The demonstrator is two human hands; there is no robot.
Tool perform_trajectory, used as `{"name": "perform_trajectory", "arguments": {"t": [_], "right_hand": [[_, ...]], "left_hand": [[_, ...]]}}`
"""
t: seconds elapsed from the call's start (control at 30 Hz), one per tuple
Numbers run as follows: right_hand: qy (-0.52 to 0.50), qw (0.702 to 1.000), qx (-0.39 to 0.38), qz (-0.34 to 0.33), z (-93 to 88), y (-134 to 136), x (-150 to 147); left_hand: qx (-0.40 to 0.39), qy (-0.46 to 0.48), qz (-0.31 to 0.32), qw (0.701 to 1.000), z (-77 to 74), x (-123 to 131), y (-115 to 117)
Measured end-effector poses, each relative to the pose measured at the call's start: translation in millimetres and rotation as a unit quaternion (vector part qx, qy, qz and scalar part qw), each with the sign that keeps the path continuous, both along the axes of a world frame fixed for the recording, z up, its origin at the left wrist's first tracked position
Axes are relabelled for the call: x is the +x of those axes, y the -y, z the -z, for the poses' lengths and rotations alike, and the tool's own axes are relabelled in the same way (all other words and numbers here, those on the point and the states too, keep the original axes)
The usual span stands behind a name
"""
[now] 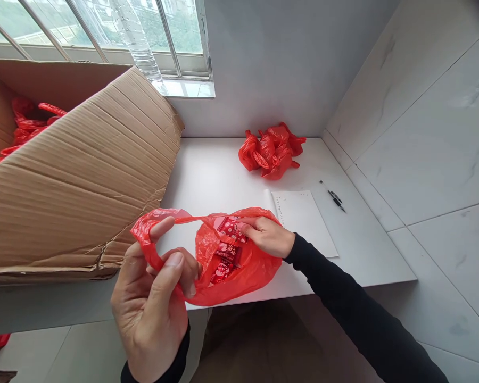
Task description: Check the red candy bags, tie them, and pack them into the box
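Observation:
A red plastic bag [259, 271] hangs open over the front edge of the white table, with several small red packets [228, 251] showing inside. My left hand [154, 298] grips the bag's handle at the left, the loop running over its fingers. At the bag's right side, my right hand [269, 235] reaches in at the mouth, thumb and fingers closed on the top packet; its fingertips are partly hidden.
A big cardboard box [75, 181] with red bags inside fills the left. Crumpled red bags [273, 151] lie at the table's back. A notebook [307, 223] and a pen [333, 197] lie at the right. A tiled wall borders the table.

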State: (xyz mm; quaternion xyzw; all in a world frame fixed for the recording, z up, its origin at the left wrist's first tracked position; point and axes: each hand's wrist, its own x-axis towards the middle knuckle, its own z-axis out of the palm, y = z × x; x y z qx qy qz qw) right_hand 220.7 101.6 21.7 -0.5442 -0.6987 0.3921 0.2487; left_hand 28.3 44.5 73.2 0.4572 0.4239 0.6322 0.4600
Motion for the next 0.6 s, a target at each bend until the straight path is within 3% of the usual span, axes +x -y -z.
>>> {"name": "perform_trajectory", "arguments": {"t": [0.1, 0.6], "right_hand": [[-0.059, 0.997, -0.041, -0.031, 0.9, -0.2, 0.2], [-0.084, 0.994, -0.058, -0.04, -1.6, 2.8, -4.1]], "left_hand": [[0.001, -0.001, 0.001, 1.0, -0.1, 1.0, 0.3], [0.002, -0.004, 0.004, 1.0, 0.8, 0.9, 3.0]]}}
